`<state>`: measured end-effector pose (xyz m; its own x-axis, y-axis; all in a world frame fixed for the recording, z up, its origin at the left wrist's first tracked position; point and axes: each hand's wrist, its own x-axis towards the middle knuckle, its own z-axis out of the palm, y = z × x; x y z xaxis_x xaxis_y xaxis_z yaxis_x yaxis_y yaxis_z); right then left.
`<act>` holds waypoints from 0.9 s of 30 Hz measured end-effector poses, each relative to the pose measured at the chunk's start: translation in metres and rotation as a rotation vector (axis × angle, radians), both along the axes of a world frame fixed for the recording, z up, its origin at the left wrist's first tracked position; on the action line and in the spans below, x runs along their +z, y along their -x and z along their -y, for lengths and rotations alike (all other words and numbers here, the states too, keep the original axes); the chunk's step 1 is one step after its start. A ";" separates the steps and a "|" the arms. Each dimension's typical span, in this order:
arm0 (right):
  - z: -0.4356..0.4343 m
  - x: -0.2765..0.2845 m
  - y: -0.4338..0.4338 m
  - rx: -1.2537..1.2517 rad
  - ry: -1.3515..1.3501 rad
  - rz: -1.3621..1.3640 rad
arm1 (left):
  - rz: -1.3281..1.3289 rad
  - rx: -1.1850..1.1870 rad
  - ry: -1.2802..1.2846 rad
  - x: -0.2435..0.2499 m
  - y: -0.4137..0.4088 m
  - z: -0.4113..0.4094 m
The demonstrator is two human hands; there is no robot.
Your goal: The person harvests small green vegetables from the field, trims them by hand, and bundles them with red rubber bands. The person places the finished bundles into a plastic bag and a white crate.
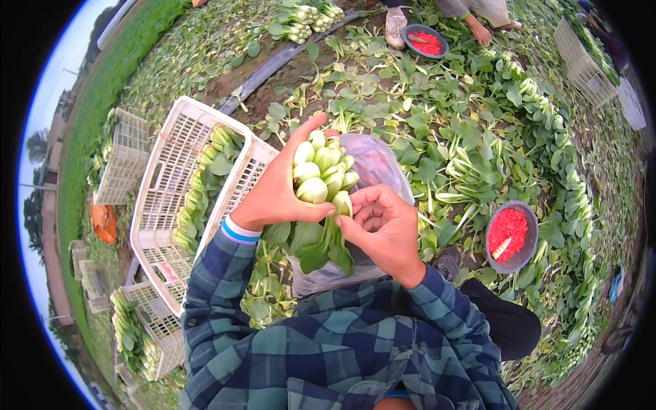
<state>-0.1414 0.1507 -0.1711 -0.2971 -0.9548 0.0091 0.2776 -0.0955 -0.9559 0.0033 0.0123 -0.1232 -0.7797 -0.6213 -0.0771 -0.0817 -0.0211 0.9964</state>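
Observation:
My left hand [279,187] is wrapped around a bunch of bok choy [320,164], with the pale stem bases facing up and the green leaves hanging below. At the lower right of the bunch, my right hand [382,225] pinches a single bok choy stalk [342,204] between thumb and fingers, against the others. Beneath the hands, a clear plastic bag [379,154] lies across my lap. To my left stands a white plastic crate [154,246] holding a row of bok choy bunches [197,189] along one side.
At right sits a grey basin [533,241] with red ties and a pale-handled tool. Loose bok choy [466,174] lies nearby, beside a long row of bok choy [558,138]. Another person's hand [479,32] is near a second basin [445,48]. More crates [125,159] stand left; a dark hose [271,64] crosses the ground.

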 end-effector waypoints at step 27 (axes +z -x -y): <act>0.006 -0.002 0.031 0.138 0.136 -0.283 | 0.231 0.203 0.505 -0.009 0.015 -0.018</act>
<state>-0.1726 0.1451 -0.1733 -0.1327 -0.9703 0.2023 0.0222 -0.2070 -0.9781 -0.0114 0.0307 -0.1320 -0.6393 -0.7606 0.1134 -0.3419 0.4132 0.8440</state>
